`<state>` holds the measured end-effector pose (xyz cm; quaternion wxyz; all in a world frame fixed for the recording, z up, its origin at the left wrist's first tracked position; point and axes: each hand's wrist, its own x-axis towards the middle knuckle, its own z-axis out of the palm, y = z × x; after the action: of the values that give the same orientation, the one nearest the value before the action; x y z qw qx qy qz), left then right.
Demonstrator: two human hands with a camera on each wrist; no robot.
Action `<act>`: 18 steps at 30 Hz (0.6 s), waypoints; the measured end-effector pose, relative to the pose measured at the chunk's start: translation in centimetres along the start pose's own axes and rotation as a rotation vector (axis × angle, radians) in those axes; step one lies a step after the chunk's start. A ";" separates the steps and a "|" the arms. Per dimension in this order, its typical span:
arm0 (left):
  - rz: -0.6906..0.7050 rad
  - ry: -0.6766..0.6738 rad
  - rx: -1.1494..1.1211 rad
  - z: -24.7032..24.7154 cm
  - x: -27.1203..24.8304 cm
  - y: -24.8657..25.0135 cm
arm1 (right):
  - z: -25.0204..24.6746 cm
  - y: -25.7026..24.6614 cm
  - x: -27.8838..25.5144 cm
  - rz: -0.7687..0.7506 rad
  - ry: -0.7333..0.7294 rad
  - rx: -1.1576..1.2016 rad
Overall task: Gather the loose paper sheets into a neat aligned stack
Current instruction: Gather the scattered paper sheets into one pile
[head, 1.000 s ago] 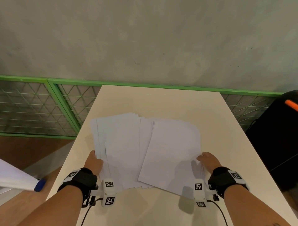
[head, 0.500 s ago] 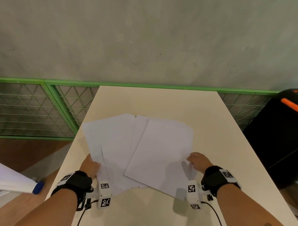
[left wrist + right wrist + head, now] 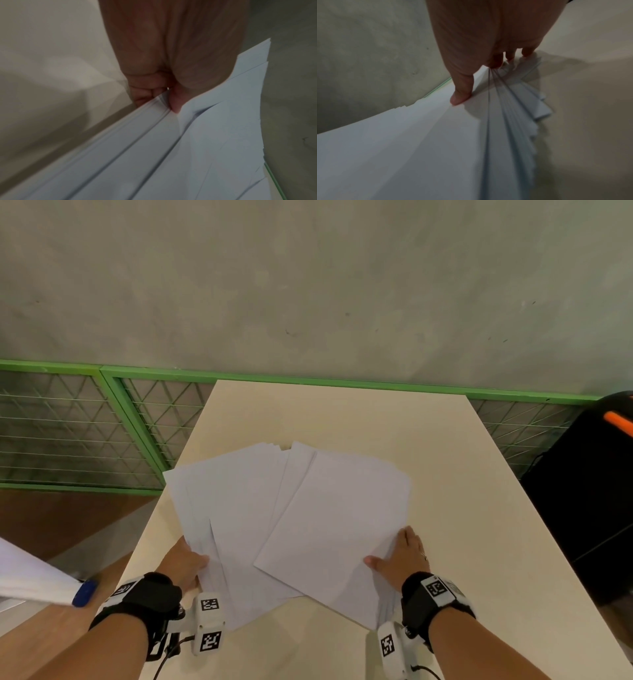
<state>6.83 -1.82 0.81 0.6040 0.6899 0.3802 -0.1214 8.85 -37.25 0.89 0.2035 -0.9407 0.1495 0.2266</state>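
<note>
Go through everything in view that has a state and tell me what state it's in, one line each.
paper sheets: fanned out, overlapping, not aligned, lying on the table.
left hand: grips the left edge of the sheets, thumb on top.
right hand: grips the right edge of the sheets, thumb on top, fingers under.

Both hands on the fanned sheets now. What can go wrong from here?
1. The paper sheets fan past the table left edge near the left hand; a push could spill some off.
2. The right hand has its thumb on top and fingers under staggered edges; squeezing may crumple corners.
3. The left hand pinches only a few layers, so the rest may lag.
</note>
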 end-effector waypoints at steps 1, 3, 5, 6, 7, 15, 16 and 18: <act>-0.008 -0.015 -0.009 -0.2 0.1 -0.1 | 0.0 0.0 -0.1 -0.013 0.000 0.001; -0.025 -0.036 -0.023 -0.5 -0.3 -0.2 | 0.1 0.1 -0.5 -0.038 0.005 -0.001; -0.028 -0.061 -0.036 -0.9 -0.5 -0.3 | 0.2 0.2 -0.9 -0.055 0.002 0.003; -0.030 -0.073 -0.037 -1.0 -0.8 -0.3 | 0.2 0.3 -1.1 -0.065 -0.002 0.003; -0.032 -0.087 -0.034 -1.2 -1.2 -0.3 | 0.2 0.3 -1.3 -0.074 -0.006 0.002; -0.066 -0.179 -0.014 -2.4 -3.1 -1.1 | 1.1 1.5 -3.2 -0.147 -0.031 -0.034; -0.069 -0.180 -0.005 -2.4 -3.4 -1.2 | 1.2 1.7 -3.4 -0.156 -0.036 -0.039; -0.067 -0.192 0.017 -2.4 -3.7 -1.4 | 1.4 2.1 -3.9 -0.168 -0.046 -0.046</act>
<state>2.65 -1.03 2.70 0.6272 0.6672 0.3424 -0.2102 4.18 -37.73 0.98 0.2034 -0.9489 0.0598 0.2337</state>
